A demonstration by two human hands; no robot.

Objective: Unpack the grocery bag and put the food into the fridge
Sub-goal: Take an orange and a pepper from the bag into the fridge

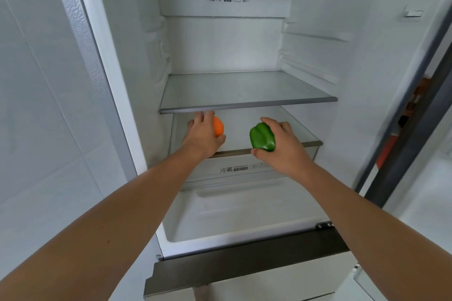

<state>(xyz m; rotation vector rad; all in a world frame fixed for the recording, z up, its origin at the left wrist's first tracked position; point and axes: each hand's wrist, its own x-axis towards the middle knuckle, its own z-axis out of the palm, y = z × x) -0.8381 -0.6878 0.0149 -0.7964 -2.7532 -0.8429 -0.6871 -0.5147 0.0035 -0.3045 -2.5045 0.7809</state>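
Glossy green bell pepper [262, 137] and smooth round orange fruit [218, 126] are both held inside the open white fridge [227, 39]. They sit under its grey-edged glass shelf [247, 105] and over the clear lid [310, 143] of the white crisper drawer [234, 168]. The right hand [283, 151] curls its fingers over the pepper, thumb beneath. The left hand [201, 135] wraps its fingers round the orange. To place them well, the person should probably lower each onto the lid, well back from the front edge. Only then should the fingers loosen, steadying the orange, which looks apt to roll. The pepper is lobed and shiny; the orange is evenly coloured.
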